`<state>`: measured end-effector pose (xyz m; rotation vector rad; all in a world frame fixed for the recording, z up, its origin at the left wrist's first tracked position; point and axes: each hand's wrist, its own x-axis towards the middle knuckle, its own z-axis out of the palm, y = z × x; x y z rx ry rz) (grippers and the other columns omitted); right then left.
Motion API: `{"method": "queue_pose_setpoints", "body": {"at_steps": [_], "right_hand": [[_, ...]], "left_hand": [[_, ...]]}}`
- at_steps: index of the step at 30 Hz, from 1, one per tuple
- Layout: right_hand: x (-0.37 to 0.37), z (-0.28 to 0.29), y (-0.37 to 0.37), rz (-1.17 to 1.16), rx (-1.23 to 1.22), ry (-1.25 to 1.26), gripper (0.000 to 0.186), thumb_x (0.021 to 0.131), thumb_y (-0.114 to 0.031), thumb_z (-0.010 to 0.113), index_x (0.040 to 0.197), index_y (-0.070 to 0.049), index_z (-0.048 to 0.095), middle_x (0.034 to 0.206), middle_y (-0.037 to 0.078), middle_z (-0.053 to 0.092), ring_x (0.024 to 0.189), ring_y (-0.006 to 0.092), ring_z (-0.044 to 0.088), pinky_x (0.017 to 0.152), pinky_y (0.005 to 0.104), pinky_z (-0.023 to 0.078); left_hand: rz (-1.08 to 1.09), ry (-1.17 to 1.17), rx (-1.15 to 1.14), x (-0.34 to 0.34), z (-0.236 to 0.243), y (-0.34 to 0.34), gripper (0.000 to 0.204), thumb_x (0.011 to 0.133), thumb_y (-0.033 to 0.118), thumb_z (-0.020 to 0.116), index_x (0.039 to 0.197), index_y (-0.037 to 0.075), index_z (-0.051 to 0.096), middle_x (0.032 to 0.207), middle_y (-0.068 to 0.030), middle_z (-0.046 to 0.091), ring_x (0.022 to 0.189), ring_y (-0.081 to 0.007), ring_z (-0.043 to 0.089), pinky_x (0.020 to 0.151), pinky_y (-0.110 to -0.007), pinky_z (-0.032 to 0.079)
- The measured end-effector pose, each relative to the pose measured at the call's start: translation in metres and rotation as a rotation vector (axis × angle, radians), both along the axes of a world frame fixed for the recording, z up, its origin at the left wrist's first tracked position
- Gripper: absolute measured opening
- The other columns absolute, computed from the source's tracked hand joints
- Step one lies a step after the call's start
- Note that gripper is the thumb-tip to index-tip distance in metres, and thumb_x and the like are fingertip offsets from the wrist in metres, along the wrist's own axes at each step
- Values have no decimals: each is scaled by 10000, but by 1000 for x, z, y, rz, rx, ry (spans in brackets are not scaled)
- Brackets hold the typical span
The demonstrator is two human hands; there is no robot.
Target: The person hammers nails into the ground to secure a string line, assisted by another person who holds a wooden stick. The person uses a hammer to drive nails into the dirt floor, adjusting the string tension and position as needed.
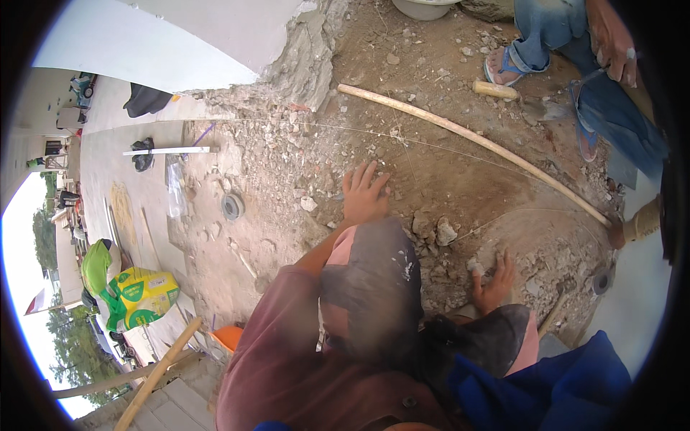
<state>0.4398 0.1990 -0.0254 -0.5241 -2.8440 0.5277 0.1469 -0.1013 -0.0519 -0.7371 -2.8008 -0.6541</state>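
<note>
My left hand (365,195) rests on the brown soil just past my knee, with its fingers spread and nothing in it. Farther right, my right hand (494,284) lies on broken rubble, fingers apart and nothing in them. A pale lump of stone (445,231) sits between the two hands. Beyond them a long wooden pole (460,131) slants across the ground. A thin string (359,129) runs over the dirt near it. Right of my right hand lies a wooden-handled tool (553,316), its head partly hidden among rubble.
A co-worker in blue jeans (550,25) and sandals is at the upper right, beside a wooden-handled trowel (496,90). Left lie a grey ring (231,207), a white bar (170,150) and a yellow-green sack (147,296). A broken wall edge (305,61) juts in above.
</note>
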Motion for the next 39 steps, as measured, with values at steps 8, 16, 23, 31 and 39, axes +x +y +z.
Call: {"method": "queue_pose_setpoints", "body": {"at_steps": [8,16,23,31,39], "right_hand": [[-2,2,-3,-55,-6,22,712,926,-463,721,1430,-6,511,1583,226,461,1423,497,420,1191,592,299],[1,0,2,-17,18,-13,704,914,-434,734,1427,-6,512,1576,236,467,1413,491,435,1178,589,317],[-4,5,-4,-53,8,23,709,900,-443,750,1411,-4,530,1584,221,471,1400,490,451,1172,582,329],[0,0,-4,-68,-3,44,694,908,-473,741,1402,-23,552,1580,210,481,1415,475,446,1174,576,326],[-1,2,-3,-59,-5,23,690,898,-464,751,1396,-27,560,1570,205,491,1404,462,461,1169,567,337]], "left_hand": [[-460,-206,-64,-15,56,-46,536,940,411,710,1412,166,643,1503,-124,575,1454,-365,464,1184,-579,326],[-189,-103,-469,-112,38,-16,610,1077,508,473,1531,103,514,1604,-187,463,1539,-375,341,1246,-532,281],[103,-239,-547,-128,26,-38,514,1091,435,446,1476,119,570,1553,-178,524,1444,-364,481,1214,-552,325],[115,-526,-816,-92,112,-54,519,1075,432,483,1427,65,588,1495,-197,569,1377,-344,554,1193,-496,369],[-102,-217,-649,-127,40,-62,787,1077,601,380,1649,65,303,1708,-195,290,1593,-331,250,1295,-469,188]]}}
